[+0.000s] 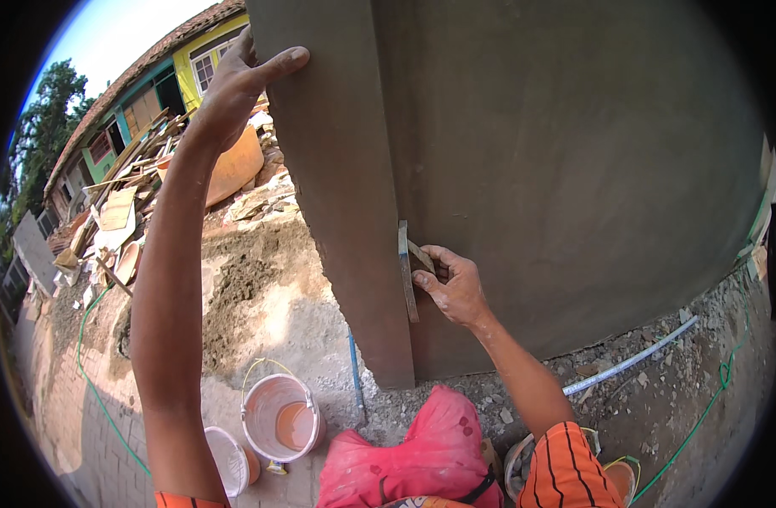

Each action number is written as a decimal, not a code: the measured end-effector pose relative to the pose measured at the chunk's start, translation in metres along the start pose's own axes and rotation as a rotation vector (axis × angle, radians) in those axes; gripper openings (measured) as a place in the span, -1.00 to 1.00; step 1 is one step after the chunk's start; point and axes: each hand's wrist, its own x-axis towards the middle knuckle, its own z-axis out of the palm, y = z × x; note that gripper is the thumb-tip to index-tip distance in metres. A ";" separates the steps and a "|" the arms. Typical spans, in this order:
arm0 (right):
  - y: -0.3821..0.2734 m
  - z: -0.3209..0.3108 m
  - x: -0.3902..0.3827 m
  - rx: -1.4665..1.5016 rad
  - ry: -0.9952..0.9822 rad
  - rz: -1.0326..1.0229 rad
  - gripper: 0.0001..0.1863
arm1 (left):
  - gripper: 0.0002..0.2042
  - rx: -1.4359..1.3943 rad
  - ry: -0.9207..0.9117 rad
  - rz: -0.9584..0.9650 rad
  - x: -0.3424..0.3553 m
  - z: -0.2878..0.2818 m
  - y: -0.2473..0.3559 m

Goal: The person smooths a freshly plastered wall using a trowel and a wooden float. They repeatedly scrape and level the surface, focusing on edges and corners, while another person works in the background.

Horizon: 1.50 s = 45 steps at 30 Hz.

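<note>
A grey plastered wall [557, 169] fills the upper right, with a raised column [333, 161] along its left side. My right hand [451, 284] is closed round the handle of a small plastering float [405, 271]. The float is seen nearly edge-on, its narrow blade upright in the corner where the column steps back to the wall. High on the left, my left hand [236, 89] is at the column's outer edge, thumb stretched out over the front face. That hand looks open, though some of its fingers are partly hidden.
Below are a bucket [278, 416] with some liquid in it, a second pale bucket [227, 461] and a blue pipe [355, 377]. A white pipe [633, 356] and green hose [693, 432] lie right. Sand [253, 271], piled planks [121, 207] and houses stand beyond.
</note>
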 end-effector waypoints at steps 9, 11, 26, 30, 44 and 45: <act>-0.006 0.021 -0.026 -1.115 0.002 -0.979 -0.72 | -0.09 -0.100 0.020 -0.045 -0.009 0.006 0.021; -0.012 0.019 -0.010 -1.221 -0.039 -1.055 -0.76 | -0.10 -0.081 0.054 -0.052 -0.009 0.008 0.020; -0.335 0.066 0.214 -1.156 0.553 -1.276 -0.70 | -0.31 -0.460 -0.036 -0.104 -0.021 -0.013 -0.011; -0.400 0.063 0.204 -1.189 0.528 -0.993 -0.62 | -0.31 -0.511 -0.034 -0.141 -0.026 0.004 -0.008; -0.003 0.030 -0.030 -1.174 -0.221 -0.769 -0.71 | -0.15 -0.221 0.021 -0.203 -0.038 0.015 0.010; -0.007 0.029 -0.040 -1.049 -0.159 -0.647 -0.70 | -0.13 -0.172 0.031 -0.179 -0.037 0.016 0.009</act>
